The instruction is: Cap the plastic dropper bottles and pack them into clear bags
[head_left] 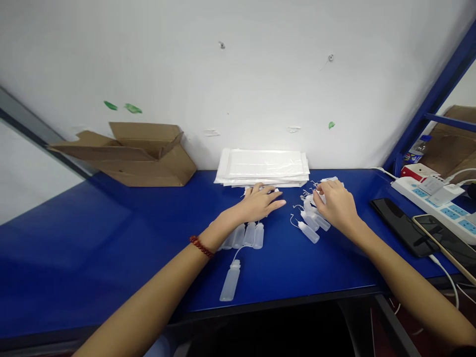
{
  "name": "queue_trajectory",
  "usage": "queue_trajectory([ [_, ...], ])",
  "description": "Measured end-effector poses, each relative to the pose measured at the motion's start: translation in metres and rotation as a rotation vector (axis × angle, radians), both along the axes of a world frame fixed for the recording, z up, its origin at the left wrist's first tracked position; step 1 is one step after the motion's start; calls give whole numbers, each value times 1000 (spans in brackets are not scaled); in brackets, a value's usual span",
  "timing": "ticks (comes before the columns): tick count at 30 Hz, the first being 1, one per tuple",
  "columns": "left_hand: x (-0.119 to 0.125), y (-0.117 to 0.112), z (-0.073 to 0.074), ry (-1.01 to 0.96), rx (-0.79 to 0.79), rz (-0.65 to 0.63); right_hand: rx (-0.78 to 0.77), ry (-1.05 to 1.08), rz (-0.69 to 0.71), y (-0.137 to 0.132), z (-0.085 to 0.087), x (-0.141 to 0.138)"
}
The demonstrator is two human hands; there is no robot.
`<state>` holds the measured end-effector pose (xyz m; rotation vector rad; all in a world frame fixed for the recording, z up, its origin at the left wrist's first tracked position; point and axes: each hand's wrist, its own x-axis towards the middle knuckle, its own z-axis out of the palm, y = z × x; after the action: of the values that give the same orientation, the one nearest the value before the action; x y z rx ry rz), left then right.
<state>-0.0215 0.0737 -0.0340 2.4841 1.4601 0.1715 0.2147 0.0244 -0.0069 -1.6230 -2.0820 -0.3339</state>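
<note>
My left hand (261, 202) reaches over the blue table with its fingers spread, covering part of some small white plastic pieces by its fingertips. Just below it, several translucent squeeze bottles (249, 235) lie in a row, partly hidden by my wrist. One single squeeze bottle (230, 282) with a thin bent spout lies nearer the table's front edge. My right hand (334, 204) is at a loose pile of similar bottles (309, 232), its fingers curled and closed around a squeeze bottle (322, 198) that shows only in part.
White flat packets (265, 167) are stacked against the wall. An open cardboard box (156, 161) stands at the back left. On the right lie a black phone (403, 225), a second phone (449, 243) and a power strip (442, 208) with plugs and cables.
</note>
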Motion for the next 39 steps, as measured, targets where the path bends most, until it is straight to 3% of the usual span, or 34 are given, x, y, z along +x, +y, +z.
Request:
queue_trajectory([
  [4,3,-3,4,-7,-9,2,107,107,102,-2,-4,-2],
  [9,1,-14,21,-144,82,-19,146,235,408,-22,-2,-15],
  [11,-2,-20,29,-245,181,-43,25,338,525,-39,3,-29],
  [14,-7,-26,36,-410,351,-44,-489,460,653,-64,14,-58],
  [16,-10,-29,38,-474,447,-19,-693,375,616,-77,20,-80],
  [17,-12,-30,38,-490,481,-7,-719,276,595,-81,21,-91],
  [20,-16,-32,37,-511,536,2,-628,-8,556,-88,21,-116],
  [24,-20,-33,37,-546,590,-2,-648,-154,579,-91,17,-135],
  [31,-21,-34,39,-567,598,13,-737,-177,493,-92,22,-142],
  [39,-21,-34,36,-582,534,39,-684,-215,586,-88,9,-133],
])
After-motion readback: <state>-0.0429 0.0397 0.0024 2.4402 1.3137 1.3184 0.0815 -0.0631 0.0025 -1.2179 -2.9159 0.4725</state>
